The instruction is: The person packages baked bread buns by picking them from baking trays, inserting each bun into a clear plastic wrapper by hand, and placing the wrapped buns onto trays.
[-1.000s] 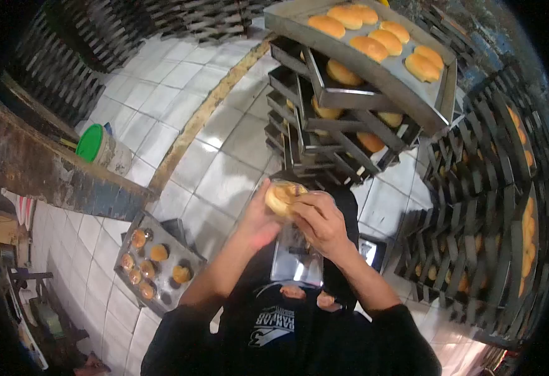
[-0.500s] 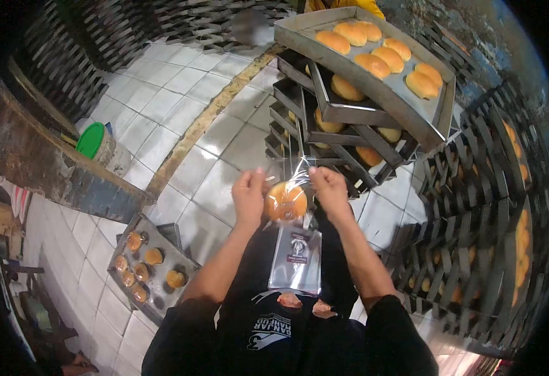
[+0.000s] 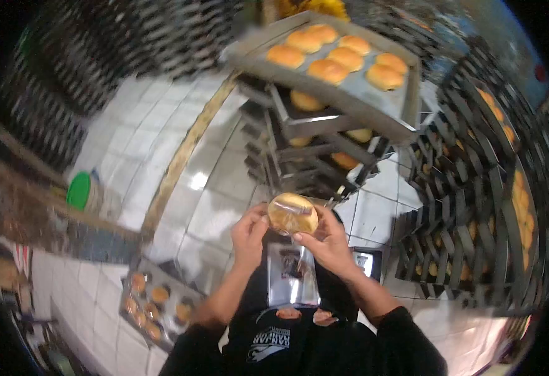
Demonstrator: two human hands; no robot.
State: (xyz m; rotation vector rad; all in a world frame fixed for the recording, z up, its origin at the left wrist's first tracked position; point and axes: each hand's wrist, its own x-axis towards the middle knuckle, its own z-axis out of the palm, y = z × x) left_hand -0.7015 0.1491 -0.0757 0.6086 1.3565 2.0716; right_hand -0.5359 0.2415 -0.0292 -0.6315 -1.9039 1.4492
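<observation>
Between my hands is a round golden bun (image 3: 292,214) inside a clear plastic bag. My right hand (image 3: 328,241) grips the bun's right side, its thumb along the lower edge. At the bun's left, my left hand (image 3: 249,235) has its fingers closed on the edge of the bag. Below the bun, a stack of clear printed bags (image 3: 292,274) lies on my lap.
Ahead stands a crossed stack of metal trays, its top tray (image 3: 249,54) holding several buns. Tall tray stacks (image 3: 462,219) fill the right. At lower left, a floor tray (image 3: 179,276) holds several wrapped buns. A green-lidded bucket (image 3: 79,190) stands at left.
The bag was held up by its top corners with the bun hanging inside; now my right hand is round the bagged bun, which is tilted. The view has turned somewhat.
</observation>
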